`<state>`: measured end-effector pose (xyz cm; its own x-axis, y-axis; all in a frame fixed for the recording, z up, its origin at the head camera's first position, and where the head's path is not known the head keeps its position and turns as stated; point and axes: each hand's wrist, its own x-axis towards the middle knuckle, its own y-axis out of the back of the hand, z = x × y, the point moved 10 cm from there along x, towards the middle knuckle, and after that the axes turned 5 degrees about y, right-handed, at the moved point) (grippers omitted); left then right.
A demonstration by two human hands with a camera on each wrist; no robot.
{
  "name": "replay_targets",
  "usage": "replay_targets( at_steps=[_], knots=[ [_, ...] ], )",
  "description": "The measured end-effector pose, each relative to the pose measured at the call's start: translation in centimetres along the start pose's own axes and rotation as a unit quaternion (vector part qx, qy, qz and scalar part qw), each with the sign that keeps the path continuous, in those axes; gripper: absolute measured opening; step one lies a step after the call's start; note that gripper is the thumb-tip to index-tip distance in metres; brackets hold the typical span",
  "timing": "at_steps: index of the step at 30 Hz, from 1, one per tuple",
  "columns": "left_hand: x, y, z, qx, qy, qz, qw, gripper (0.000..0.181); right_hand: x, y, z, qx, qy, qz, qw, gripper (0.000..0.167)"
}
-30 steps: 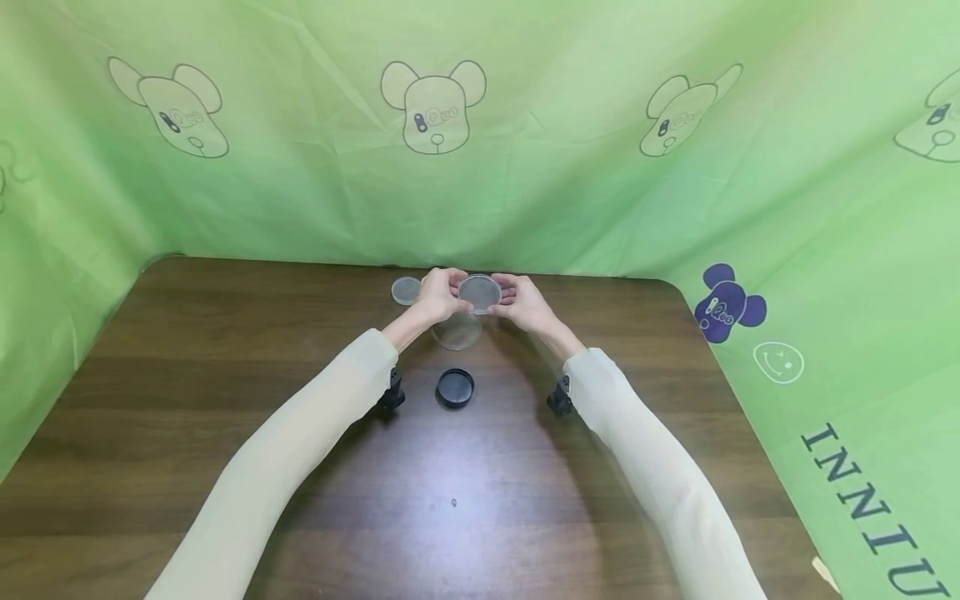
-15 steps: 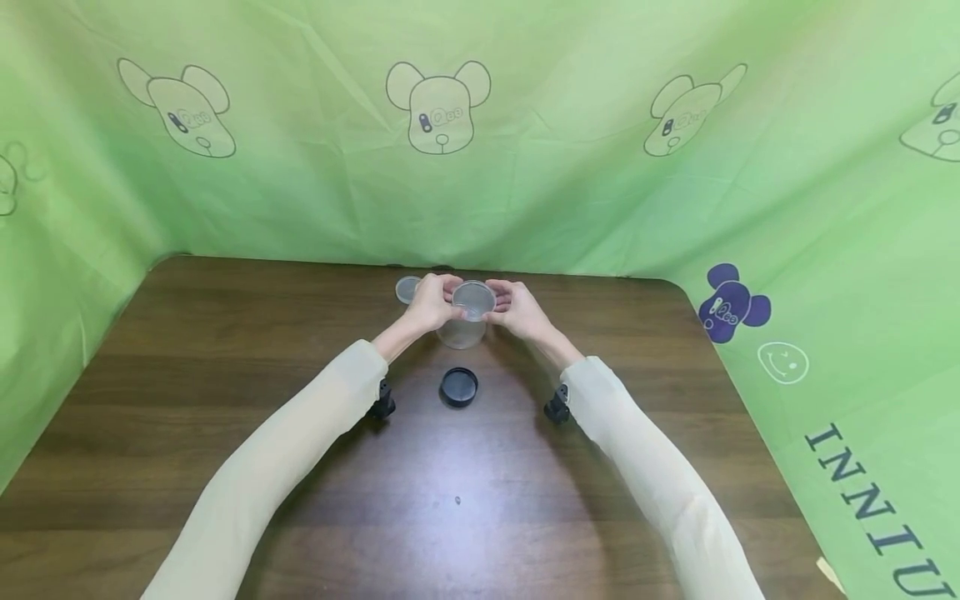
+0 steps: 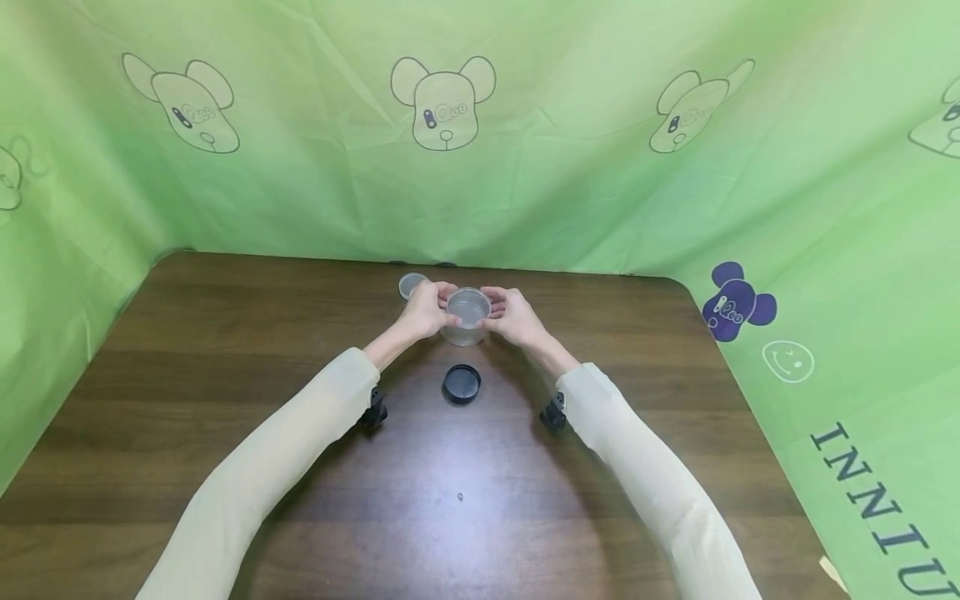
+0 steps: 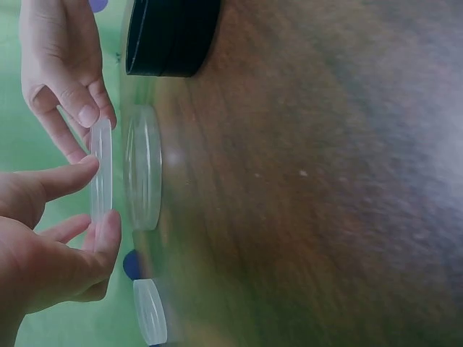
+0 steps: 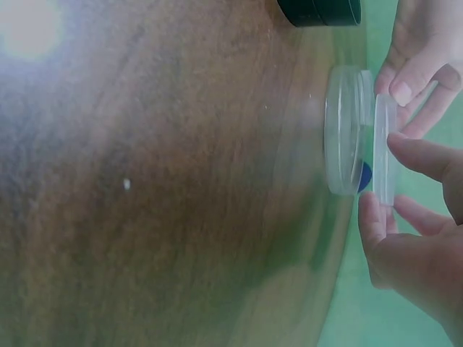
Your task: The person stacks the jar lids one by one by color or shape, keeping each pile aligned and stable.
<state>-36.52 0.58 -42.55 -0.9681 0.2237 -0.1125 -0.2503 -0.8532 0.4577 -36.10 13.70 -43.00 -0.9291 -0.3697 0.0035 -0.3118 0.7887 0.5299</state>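
Between my hands is a clear petri dish (image 3: 468,308), held level by its rim. My left hand (image 3: 427,310) pinches its left side and my right hand (image 3: 516,317) pinches the right side. Straight below it, on the table, lies a larger clear petri dish (image 4: 145,170). A gap shows between the two dishes in both wrist views. A smaller clear dish (image 3: 412,283) lies behind my left hand, partly covered by it in the head view. Nearer to me stands a round black shallow container (image 3: 461,384).
All of this is on a brown wooden table (image 3: 300,400), near its far edge. A green printed cloth (image 3: 525,183) hangs behind it and along the sides. A tiny pale speck (image 3: 460,497) lies on the front part of the table.
Both hands have brought the held dish down and slightly left, closer over the larger dish. The grip stays the same, and the dishes on the table keep their places.
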Motion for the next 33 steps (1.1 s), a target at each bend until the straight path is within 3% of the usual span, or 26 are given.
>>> replay_targets(
  at_steps=[12,23,33],
  knots=[
    [-0.9,-0.3,-0.7,-0.005,0.001,-0.004,1.0,0.058,-0.7,-1.0,-0.1,-0.001,0.009,0.004,0.9999,0.064],
    [-0.9,-0.3,-1.3,0.006,-0.005,0.004,1.0,0.056,-0.6,-1.5,0.4,-0.004,0.004,0.003,1.0,0.063],
    [-0.7,-0.5,-1.2,0.041,-0.015,0.0,0.999,0.057,-0.5,-1.6,0.5,-0.023,0.003,0.004,0.9997,0.065]
  ],
)
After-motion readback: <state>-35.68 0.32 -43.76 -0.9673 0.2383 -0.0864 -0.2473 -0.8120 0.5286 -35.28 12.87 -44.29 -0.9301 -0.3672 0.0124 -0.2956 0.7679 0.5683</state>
